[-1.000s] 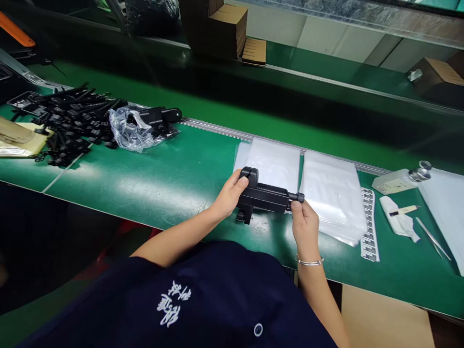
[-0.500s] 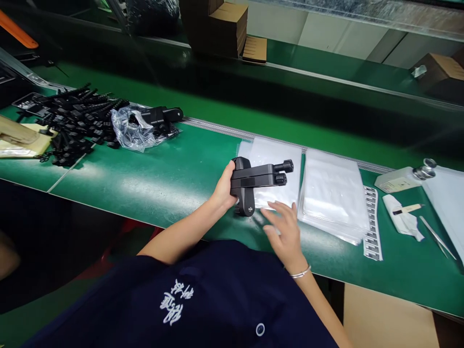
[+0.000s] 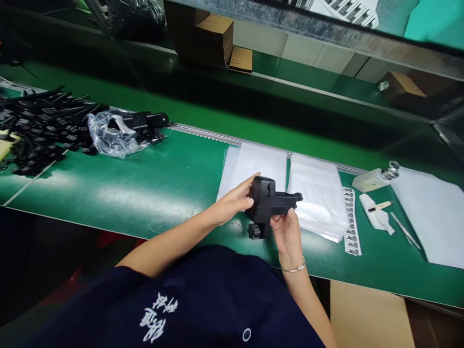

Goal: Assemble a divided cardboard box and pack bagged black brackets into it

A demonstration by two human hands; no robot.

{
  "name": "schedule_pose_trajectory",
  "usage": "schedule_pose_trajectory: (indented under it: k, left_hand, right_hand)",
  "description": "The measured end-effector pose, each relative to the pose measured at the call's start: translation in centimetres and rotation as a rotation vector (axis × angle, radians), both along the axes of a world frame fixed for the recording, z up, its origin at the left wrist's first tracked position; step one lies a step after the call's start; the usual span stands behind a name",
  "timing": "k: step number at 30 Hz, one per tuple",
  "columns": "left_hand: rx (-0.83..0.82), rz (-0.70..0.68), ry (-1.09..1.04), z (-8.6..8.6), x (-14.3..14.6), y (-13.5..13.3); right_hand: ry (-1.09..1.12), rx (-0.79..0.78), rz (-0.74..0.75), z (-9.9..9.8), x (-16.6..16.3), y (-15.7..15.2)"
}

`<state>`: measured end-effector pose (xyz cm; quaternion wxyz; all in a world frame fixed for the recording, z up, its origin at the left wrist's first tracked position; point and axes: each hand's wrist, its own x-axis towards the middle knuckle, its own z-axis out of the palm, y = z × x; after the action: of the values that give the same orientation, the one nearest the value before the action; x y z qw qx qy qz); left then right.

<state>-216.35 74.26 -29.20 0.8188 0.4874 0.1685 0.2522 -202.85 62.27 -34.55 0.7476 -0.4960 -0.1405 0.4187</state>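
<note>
A black plastic clamp bracket (image 3: 268,203) with a ribbed round knob low on one side is held up over the front of the bench. My left hand (image 3: 235,199) grips its left end, thumb in front and fingers stretched along the back. From below and the right, my right hand (image 3: 287,232) pinches the bracket's arm, thumb on the near side; some of its fingers are hidden behind the part. Behind the bracket lie two stacks of clear plastic bags, a left stack (image 3: 259,162) and a right stack (image 3: 319,193).
Many black parts (image 3: 47,125) are heaped at the left, beside a bagged black part (image 3: 116,133). To the right are a label strip (image 3: 351,222), a pump bottle (image 3: 371,181), a craft knife (image 3: 380,206), tweezers (image 3: 405,229) and white sheets (image 3: 431,212). A shelf holds cardboard boxes (image 3: 213,38).
The bracket has been turned round, so its knob side now shows. My right hand has come up from beside it and taken hold of its arm. The view has shifted right.
</note>
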Motion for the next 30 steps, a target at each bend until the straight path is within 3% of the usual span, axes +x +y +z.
schedule_pose_trajectory:
  k: [3,8,13,17,25,28,30]
  left_hand:
    - [0.15,-0.162,0.01,0.5,-0.1,0.2]
    - [0.349,-0.139,0.137,0.7,0.3,0.4]
    - [0.289,-0.025,0.233,1.6,1.1,0.7]
    - [0.295,-0.008,0.223,1.9,1.2,1.1]
    - [0.46,-0.18,0.196,1.9,-2.8,0.9]
    - [0.417,-0.183,0.197,1.5,-3.8,0.9]
    - [0.295,-0.175,0.157,1.0,-4.0,1.1]
  right_hand:
    - [0.049,-0.007,0.017,-1.0,-0.2,0.1]
    - [-0.156,-0.046,0.119,-1.1,-0.7,-0.2]
    - [-0.299,-0.053,0.145,-1.0,-0.7,-0.7]
    - [-0.28,-0.054,0.224,-1.5,-0.9,-0.7]
    - [-0.12,0.12,-0.038,-0.8,-0.6,-2.3]
    - [-0.19,0.16,-0.036,-0.1,-0.3,-2.8]
    - [-0.2,0.148,-0.005,0.5,-0.1,-2.9]
